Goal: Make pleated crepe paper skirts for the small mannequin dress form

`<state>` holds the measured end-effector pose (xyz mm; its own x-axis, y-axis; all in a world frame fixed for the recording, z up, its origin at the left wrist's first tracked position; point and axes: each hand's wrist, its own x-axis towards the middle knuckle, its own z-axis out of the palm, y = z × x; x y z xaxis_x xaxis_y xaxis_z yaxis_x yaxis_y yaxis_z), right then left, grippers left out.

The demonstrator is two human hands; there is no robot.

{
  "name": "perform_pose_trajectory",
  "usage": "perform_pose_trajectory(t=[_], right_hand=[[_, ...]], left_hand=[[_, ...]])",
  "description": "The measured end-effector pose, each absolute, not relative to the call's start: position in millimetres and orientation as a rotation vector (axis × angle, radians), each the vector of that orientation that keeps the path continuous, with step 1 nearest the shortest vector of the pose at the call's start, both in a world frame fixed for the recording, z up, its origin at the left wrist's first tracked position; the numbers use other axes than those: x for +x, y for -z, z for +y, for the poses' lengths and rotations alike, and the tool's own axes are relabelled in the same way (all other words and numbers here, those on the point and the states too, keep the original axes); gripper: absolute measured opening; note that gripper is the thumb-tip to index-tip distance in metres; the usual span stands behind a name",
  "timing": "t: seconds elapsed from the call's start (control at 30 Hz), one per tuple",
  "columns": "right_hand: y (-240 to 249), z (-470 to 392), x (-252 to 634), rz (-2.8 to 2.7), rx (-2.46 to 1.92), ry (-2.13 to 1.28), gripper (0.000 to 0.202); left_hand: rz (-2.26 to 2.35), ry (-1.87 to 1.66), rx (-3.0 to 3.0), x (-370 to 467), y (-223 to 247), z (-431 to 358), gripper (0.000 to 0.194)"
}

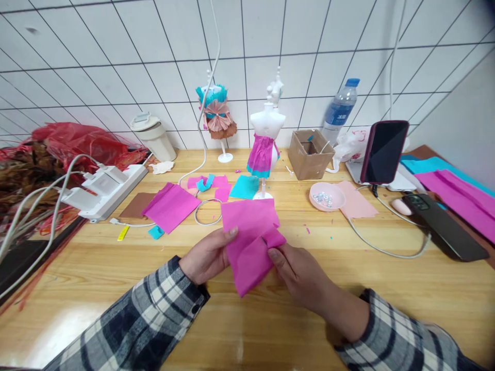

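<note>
A magenta sheet of crepe paper (249, 214) is held up between my two hands above the wooden table. My left hand (209, 255) grips its left edge, thumb on the front and fingers behind. At the right edge, my right hand (297, 268) pinches a folded-over corner. Just beyond the sheet stands a small white mannequin (268, 119) on a stand, wearing a magenta skirt (261, 154) with a turquoise hem. Turquoise paper (244, 186) and a magenta paper piece (170, 207) lie near it on the table.
A dressed mannequin (216, 113) stands at the back. Right of centre are a cardboard box (311, 159), a pink bowl of gems (333, 205) and a propped phone (384, 152). A power strip (119, 190) sits left. A white cable (204, 98) hangs across the back.
</note>
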<state>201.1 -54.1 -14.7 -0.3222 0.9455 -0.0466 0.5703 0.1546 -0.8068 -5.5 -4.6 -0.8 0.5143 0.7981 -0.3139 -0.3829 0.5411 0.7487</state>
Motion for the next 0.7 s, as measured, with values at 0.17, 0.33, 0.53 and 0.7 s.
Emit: perform_pose_trajectory(t=[0.17,0.33,0.53,0.7], right_hand=[[13.4,-53.2,199.7,-1.95,-1.425,-1.084,0.036],[17.4,-51.6,197.9,-1.895,-1.416,-1.141,0.035],[15.9,-51.4,197.5,-1.837,-1.355,-1.218,0.038],[14.4,-54.9,195.7,-1.82,-1.325,-1.346,0.042]], left_hand=[[0.771,-0.759,0.672,-0.6,4.1,-6.8,0.025],[0.818,-0.974,0.57,5.5,8.2,-6.3,0.024],[0.785,-1.0,0.698,7.8,3.5,-8.6,0.038],[0.87,-1.062,0.805,13.4,6.9,-11.8,0.034]])
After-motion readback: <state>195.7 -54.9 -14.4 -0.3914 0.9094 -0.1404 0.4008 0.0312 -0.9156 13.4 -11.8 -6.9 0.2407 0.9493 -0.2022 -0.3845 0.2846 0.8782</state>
